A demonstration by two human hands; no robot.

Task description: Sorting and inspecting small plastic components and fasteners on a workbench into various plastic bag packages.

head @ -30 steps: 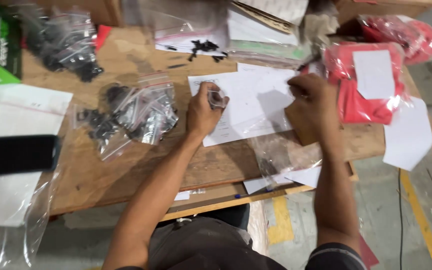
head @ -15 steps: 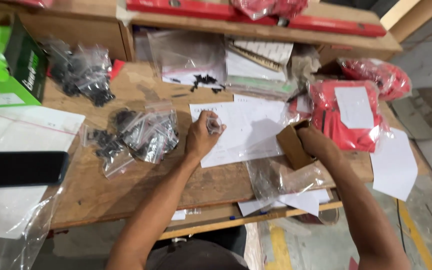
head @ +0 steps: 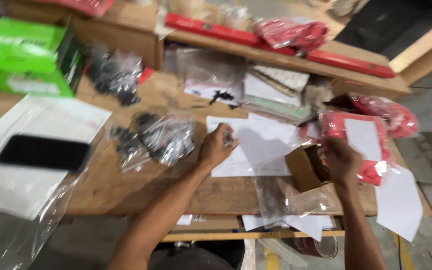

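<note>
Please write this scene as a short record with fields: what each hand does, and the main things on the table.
left hand: left hand closed around a small clear bag, above the white paper sheet
right hand: right hand at the open small cardboard box; whether it grips the box cannot be told
near left hand: pile of clear bags with black parts
near right hand: red packs in plastic
far left: black phone, green box
surface: wooden table
image: blurred

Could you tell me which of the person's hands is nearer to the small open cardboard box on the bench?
The right hand: it is at the small cardboard box, against its open side. The left hand is apart from it to the left, over the white paper sheet, pinching a small clear bag.
</note>
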